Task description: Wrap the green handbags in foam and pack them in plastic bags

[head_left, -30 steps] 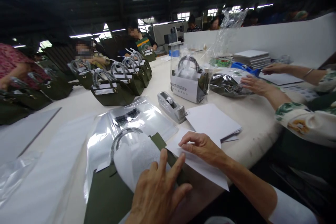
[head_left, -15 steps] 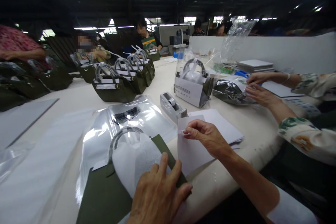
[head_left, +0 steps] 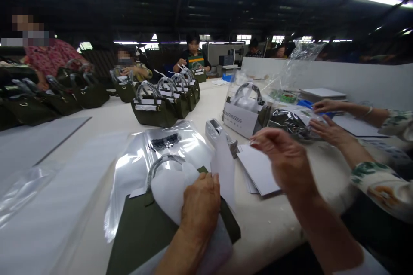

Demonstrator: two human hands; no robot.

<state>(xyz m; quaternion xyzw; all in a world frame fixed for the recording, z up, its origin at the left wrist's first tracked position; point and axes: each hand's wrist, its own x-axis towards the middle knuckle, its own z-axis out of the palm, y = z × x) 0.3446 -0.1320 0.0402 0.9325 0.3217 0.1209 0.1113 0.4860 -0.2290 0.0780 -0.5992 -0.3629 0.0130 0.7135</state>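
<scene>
A dark green handbag (head_left: pixel 142 223) lies in front of me, its looped handle (head_left: pixel 163 161) wrapped in a clear covering and white tissue (head_left: pixel 171 187) bulging beside it. My left hand (head_left: pixel 201 206) is over the bag, its fingers closed on the edge of an upright white paper sheet (head_left: pixel 225 172). My right hand (head_left: pixel 287 159) is raised above a stack of white sheets (head_left: pixel 260 167), thumb and fingertips pinched; blur hides whatever they hold. A grey tape dispenser (head_left: pixel 211 131) stands just behind the upright sheet. Clear plastic bags (head_left: pixel 125 167) lie flat under the handbag's far side.
A bagged handbag (head_left: pixel 241 114) stands beyond the dispenser. At right, a co-worker's hands (head_left: pixel 332 129) handle another plastic-wrapped bag (head_left: pixel 287 122). Several green handbags (head_left: pixel 155 111) stand in a row farther back. White sheeting (head_left: pixel 80 189) covers the table's left side.
My right hand has left the white sheet and lifted up and right. My left hand has closed from lying spread on the bag to gripping that sheet, now beside the bag. The view has shifted.
</scene>
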